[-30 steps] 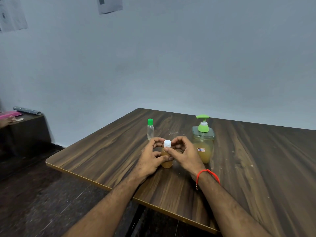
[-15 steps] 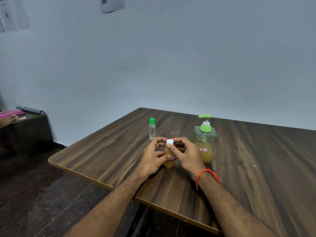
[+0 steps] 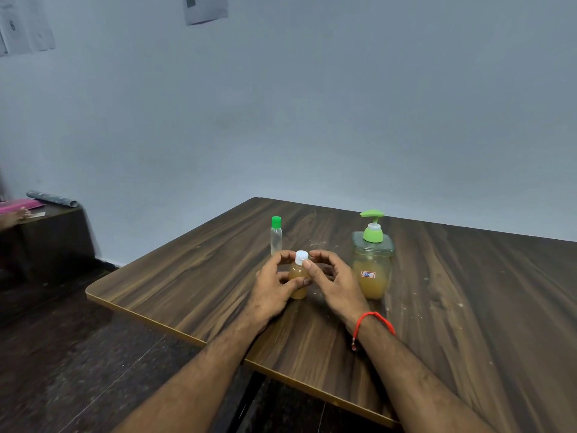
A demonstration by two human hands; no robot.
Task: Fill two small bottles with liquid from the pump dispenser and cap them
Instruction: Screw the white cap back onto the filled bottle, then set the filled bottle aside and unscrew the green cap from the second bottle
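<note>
Amber-filled small bottle (image 3: 298,281) stands near the table's (image 3: 175,276) front-left edge, our left hand (image 3: 271,287) gripping its body, our right hand (image 3: 332,281) pinching its white cap (image 3: 301,257), pump dispenser (image 3: 372,257) just beside it, green-capped empty bottle (image 3: 276,235) behind.

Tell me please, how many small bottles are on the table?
2. The amber-filled bottle stands between both hands; the clear green-capped bottle stands behind the left hand.
</note>
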